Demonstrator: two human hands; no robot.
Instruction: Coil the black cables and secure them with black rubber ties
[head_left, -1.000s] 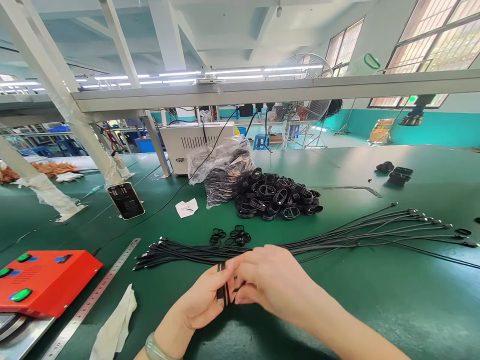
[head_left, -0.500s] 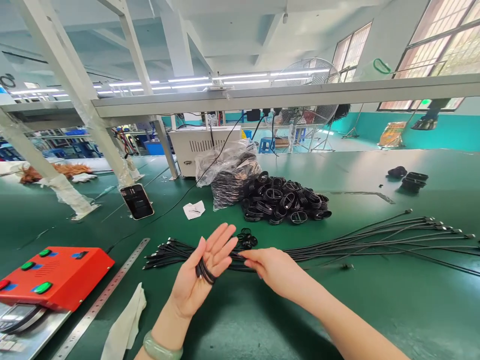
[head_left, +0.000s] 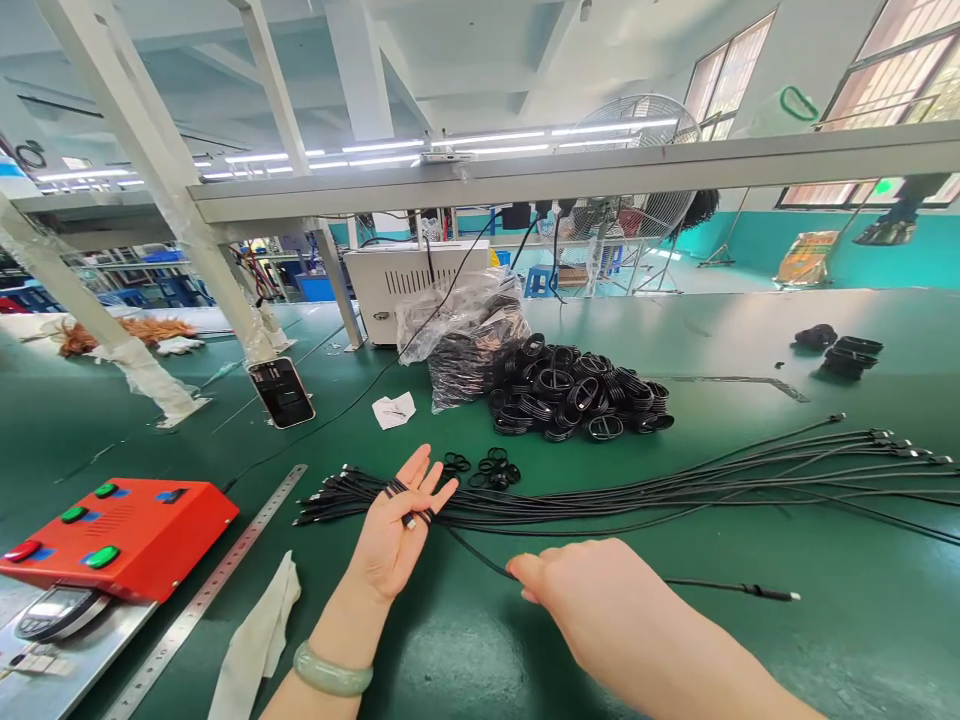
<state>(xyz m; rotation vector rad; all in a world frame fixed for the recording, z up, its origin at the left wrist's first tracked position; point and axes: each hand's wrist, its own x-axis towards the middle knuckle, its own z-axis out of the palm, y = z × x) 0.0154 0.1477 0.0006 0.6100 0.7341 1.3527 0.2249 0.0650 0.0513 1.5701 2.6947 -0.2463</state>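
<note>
My left hand (head_left: 396,528) is raised palm up with its fingers stretched out, and a black cable is looped across the palm and fingers. From there the black cable (head_left: 705,586) runs right, through the pinched fingers of my right hand (head_left: 581,600), and ends in a plug lying on the green table. Just beyond my hands lies a long bundle of black cables (head_left: 675,487), spread across the table from left to right. Small black rings (head_left: 487,469) sit behind the bundle.
A heap of coiled black cables (head_left: 577,392) and a plastic bag (head_left: 461,335) of more lie further back. At the left are a red box with green buttons (head_left: 127,520), a steel ruler (head_left: 202,595), a white cloth (head_left: 255,640) and a phone (head_left: 283,392).
My right hand has drawn back toward me and to the right, pulling one cable out of the coil. My left hand's fingers have stayed spread, with less cable on the palm.
</note>
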